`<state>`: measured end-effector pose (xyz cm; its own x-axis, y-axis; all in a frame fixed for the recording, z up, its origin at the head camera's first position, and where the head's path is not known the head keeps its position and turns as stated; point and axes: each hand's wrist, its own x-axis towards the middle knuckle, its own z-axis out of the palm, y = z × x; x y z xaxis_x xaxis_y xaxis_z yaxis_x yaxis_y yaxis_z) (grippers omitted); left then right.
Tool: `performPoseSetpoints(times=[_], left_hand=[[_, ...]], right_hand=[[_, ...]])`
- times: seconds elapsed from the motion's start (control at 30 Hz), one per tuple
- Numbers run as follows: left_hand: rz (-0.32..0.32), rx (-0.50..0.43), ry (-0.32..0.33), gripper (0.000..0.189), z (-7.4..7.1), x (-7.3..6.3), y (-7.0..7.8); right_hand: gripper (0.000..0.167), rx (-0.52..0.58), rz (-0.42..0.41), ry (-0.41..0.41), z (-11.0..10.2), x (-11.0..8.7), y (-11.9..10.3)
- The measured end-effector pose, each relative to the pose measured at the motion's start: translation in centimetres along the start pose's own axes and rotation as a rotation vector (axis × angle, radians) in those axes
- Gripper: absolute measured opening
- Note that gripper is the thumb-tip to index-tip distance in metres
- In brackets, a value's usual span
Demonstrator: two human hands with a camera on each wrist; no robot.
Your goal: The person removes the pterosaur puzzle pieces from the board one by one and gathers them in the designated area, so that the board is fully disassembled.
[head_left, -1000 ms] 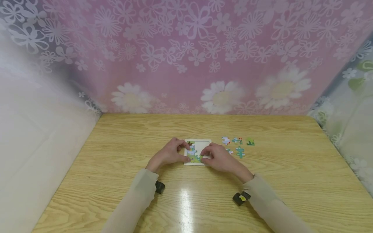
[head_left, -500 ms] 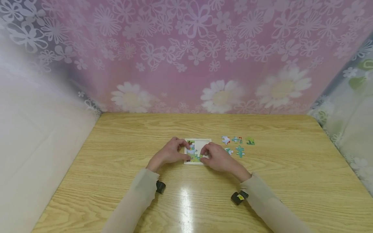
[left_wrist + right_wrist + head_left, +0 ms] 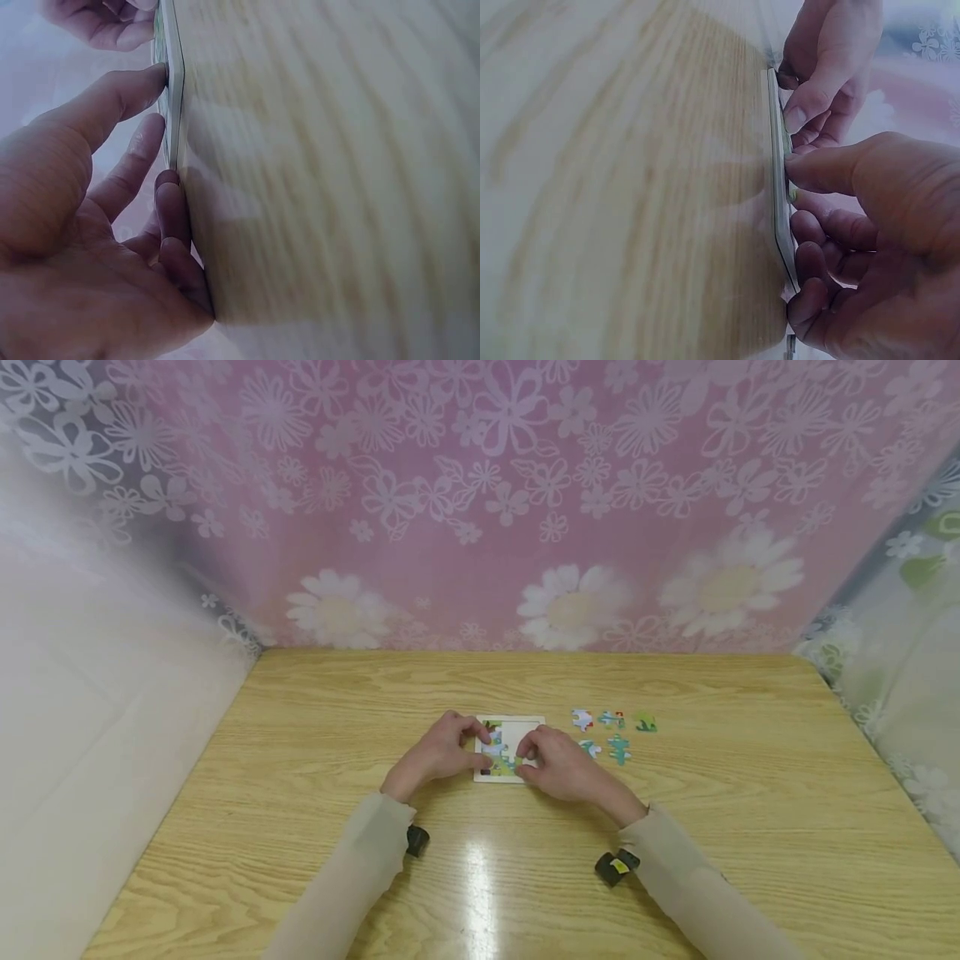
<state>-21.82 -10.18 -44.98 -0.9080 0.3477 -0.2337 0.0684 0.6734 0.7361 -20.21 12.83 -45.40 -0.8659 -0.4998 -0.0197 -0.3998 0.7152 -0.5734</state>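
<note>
A small white puzzle frame (image 3: pixel 498 779) lies on the table, its left side and lower strip covered by joined picture pieces (image 3: pixel 493 748). The upper right of its tray is bare white. My left hand (image 3: pixel 438 750) grips the frame's left side, thumb and forefinger on top, other fingers against the edge (image 3: pixel 177 90). Over the lower right, my right hand (image 3: pixel 562 766) pinches a green puzzle piece (image 3: pixel 793 196) at the tray, mostly hidden by thumb and fingers. In the right wrist view, its other fingers curl against the frame's edge.
Several loose puzzle pieces lie right of the frame, among them a green one (image 3: pixel 646 722), a teal one (image 3: pixel 618 750) and a white-and-red one (image 3: pixel 582 719). The wooden table (image 3: pixel 337 693) meets a pink floral curtain (image 3: pixel 450 527) at the back.
Both hands stay at the frame with almost no movement. The right wrist has shifted slightly left since the first frame. The loose pieces lie as before.
</note>
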Motion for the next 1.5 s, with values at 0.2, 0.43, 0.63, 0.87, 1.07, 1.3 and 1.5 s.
performPoseSetpoints(times=[0.2,0.43,0.63,0.87,1.07,1.3,1.5], left_hand=[[-0.015,0.016,0.001,0.022,-0.03,0.19,0.11],[-0.012,0.021,-0.009,0.022,-0.2,0.09,0.26],[0.006,0.015,-0.006,0.022,-0.17,0.21,-0.11],[0.013,0.005,-0.009,0.021,-0.09,0.3,-0.27],[0.017,0.011,-0.013,0.021,-0.17,0.16,-0.07],[0.007,0.035,-0.006,0.021,-0.13,0.33,0.03],[-0.015,0.037,0.001,0.021,-0.05,0.2,0.28]], right_hand=[[0.013,-0.013,-0.011,-0.007,-0.05,0.02,-0.03],[0.013,-0.007,-0.032,-0.002,-0.06,0.03,0.03],[0.014,0.042,0.022,-0.006,-0.02,0.06,0.14],[0.017,0.052,0.054,-0.011,-0.03,0.09,-0.1],[0.015,0.033,0.055,-0.018,0.12,0.35,-0.44],[0.015,0.018,0.061,-0.033,0.24,0.61,-0.52],[0.014,0.016,0.057,-0.031,0.36,0.52,-0.54]])
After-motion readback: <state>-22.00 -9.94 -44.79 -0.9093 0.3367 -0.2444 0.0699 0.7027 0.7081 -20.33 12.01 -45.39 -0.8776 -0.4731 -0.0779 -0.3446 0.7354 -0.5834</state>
